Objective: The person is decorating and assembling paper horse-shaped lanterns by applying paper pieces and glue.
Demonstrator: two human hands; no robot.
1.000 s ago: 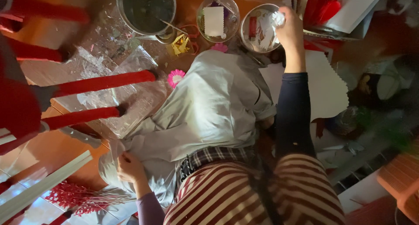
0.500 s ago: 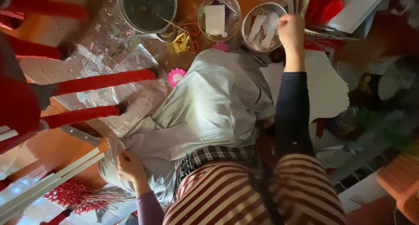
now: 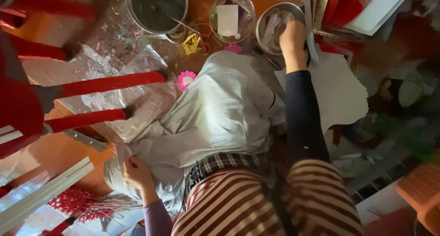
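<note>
Right hand (image 3: 293, 36) dipped into the round metal bowl (image 3: 271, 23), fingers hidden, grip unclear; your left hand (image 3: 135, 172) pinched grey cloth (image 3: 220, 112).

clear plastic bag (image 3: 137, 87) crumpled on floor at left, white rect. card/label (image 3: 227, 19) in round clear container (image 3: 232, 16)

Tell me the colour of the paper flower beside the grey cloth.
Pink flower with a yellow centre; head view.
</note>
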